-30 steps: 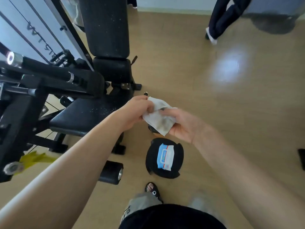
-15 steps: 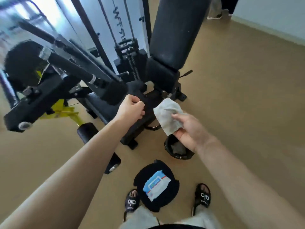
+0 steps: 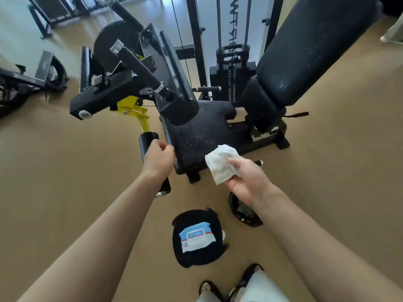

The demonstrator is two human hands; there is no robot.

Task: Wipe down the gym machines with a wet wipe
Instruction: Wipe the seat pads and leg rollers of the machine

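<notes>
Wet wipe (image 3: 221,163) is held crumpled in the right hand (image 3: 245,180), pinched between thumb and curled fingers, hanging just off the near right corner of the machine seat (image 3: 200,136). Whether the wipe's upper edge touches the pad cannot be told; it overlaps the seat edge in view.

Left hand (image 3: 159,159) is seen at the seat's near left edge, beside the black foam roller (image 3: 147,144). Fingers are curled towards the pad edge; whether anything is actually gripped cannot be told.

Seat pad is speckled with pale flecks over its middle. Its long axis runs away from the person, towards the upright backrest (image 3: 305,53), which carries some marks too.

Key relation: dusty surface lies forward and slightly left of the wipe-holding hand, so the right hand is judged the nearer one for a first stroke. A short push forward and left would be needed.

Wipes packet (image 3: 197,237) lies on a dark bag on the floor (image 3: 65,182), behind both hands.
</notes>
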